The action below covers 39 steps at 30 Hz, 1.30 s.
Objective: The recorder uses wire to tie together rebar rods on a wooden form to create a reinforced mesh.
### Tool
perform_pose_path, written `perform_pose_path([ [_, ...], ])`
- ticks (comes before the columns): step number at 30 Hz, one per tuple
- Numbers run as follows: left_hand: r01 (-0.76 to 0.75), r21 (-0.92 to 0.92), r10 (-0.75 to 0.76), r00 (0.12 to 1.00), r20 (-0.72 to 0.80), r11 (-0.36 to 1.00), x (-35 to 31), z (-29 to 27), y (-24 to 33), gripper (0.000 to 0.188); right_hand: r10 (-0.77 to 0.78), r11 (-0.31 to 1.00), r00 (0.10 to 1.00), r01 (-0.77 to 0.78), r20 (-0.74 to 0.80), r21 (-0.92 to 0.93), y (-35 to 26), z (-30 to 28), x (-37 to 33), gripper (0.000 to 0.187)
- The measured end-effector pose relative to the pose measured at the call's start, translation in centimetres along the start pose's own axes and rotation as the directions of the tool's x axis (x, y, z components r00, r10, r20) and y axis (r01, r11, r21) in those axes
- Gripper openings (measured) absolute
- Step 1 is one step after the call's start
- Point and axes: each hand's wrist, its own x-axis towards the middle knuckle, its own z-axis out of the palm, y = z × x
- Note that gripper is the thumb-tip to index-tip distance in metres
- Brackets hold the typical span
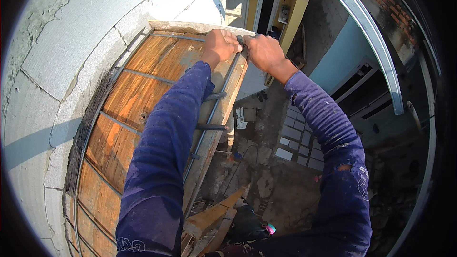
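My left hand point(220, 46) and my right hand point(266, 53) meet at the far right corner of a wooden formwork panel point(126, 93). The fingers of both are bent and pressed together around a small dark piece point(240, 42) at the corner, mostly hidden by them. Just below the fingertips ends a long steel rebar point(231, 74) that runs along the panel's right edge. Thinner crossbars point(147, 75) lie over the boards. Two short bar ends point(213, 127) stick out over the edge board beneath my left forearm.
A bundle of thin tie wire point(85, 138) lies along the panel's left side, against a light block wall point(90, 33). Beyond the right edge is a drop to ground with paving tiles point(300, 135). A curved-looking metal channel point(369, 24) spans the upper right. Timber pieces point(216, 214) sit near me.
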Motion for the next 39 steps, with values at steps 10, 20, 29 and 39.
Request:
perform_pose_path([
  [10,0.019,-0.210,-0.022,1.000,-0.012,0.977,0.8,1.0,-0.8,0.021,-0.053,0.986,0.939,0.104,0.339,-0.133,-2.3,-7.7,1.3,0.016],
  [20,0.009,-0.064,-0.006,0.999,0.040,0.998,0.9,-0.1,0.2,0.028,-0.495,0.832,0.842,0.389,0.214,0.396,-12.1,-10.6,-6.3,0.064],
  [29,-0.002,-0.059,0.007,0.996,0.093,0.998,2.2,-0.8,-1.2,0.025,-0.590,0.805,0.798,0.592,0.121,0.022,-15.1,-7.4,-6.3,0.034],
  [39,-0.021,-0.108,0.035,0.991,0.131,0.994,1.8,-0.2,-0.5,0.031,-0.286,0.924,0.958,0.269,0.024,0.272,-11.5,-10.1,-11.9,0.019],
])
